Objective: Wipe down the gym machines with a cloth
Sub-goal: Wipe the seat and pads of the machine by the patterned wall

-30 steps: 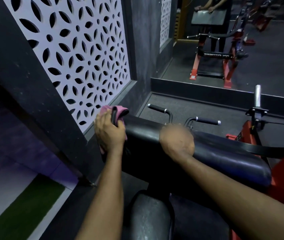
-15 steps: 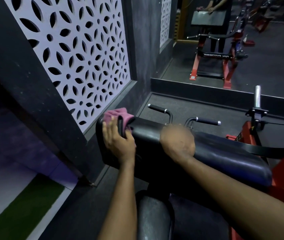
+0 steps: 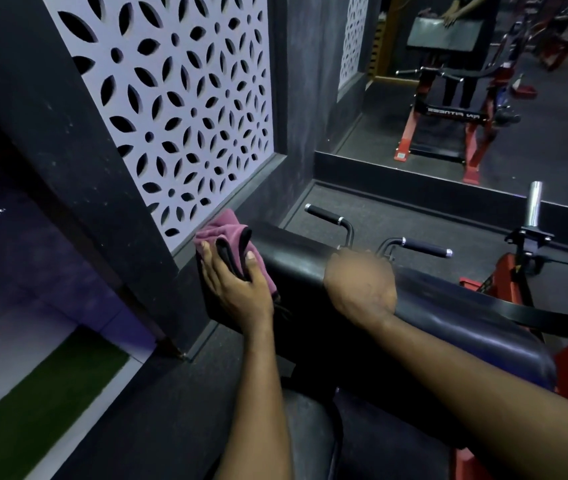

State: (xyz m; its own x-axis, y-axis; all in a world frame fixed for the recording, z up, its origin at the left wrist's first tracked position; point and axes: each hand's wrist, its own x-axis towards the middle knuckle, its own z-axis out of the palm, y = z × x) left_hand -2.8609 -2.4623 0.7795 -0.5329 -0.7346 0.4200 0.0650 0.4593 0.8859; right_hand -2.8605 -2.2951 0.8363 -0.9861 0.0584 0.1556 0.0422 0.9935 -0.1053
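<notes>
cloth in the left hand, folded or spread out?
Folded. The pink cloth sits in layers, a doubled edge sticking up between thumb and fingers of the left hand, against the pad.

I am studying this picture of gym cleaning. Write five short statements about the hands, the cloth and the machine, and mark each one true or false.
1. The left hand holds a pink cloth at the left end of the black pad. True.
2. The right hand grips one of the two black handles. False: it rests on the pad's top edge, and both handles are beyond it, untouched.
3. The chrome peg stands upright at the right. True.
4. The cloth lies on the floor. False: it is on the pad, under the left hand.
5. A strip of green turf shows at the lower left. True.
</notes>
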